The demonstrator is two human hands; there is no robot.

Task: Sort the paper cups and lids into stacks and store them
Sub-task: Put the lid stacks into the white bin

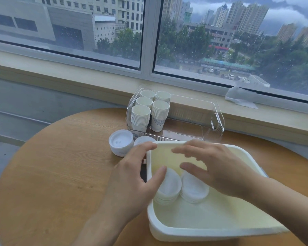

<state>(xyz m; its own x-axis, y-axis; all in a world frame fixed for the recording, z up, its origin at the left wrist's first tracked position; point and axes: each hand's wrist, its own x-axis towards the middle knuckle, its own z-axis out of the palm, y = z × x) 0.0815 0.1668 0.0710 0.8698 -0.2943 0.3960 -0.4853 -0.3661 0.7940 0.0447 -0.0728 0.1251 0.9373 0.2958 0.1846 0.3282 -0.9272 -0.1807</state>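
Note:
Two stacks of white lids stand side by side inside a cream tray [212, 231]: a left stack [169, 187] and a right stack [192, 190]. My left hand [137, 176] hovers over the tray's left rim, fingers spread, thumb by the left stack. My right hand [212, 167] is spread above the right stack and holds nothing. Two more lid stacks, a larger one [121, 142] and a partly hidden one [143, 140], stand on the table left of the tray. Several stacks of paper cups [150, 110] fill the left end of a clear bin [215, 119].
The round wooden table [60, 174] stands against a wooden window sill [96, 80]. A crumpled white tissue [240, 97] lies on the sill at the right. The right part of the clear bin holds nothing visible.

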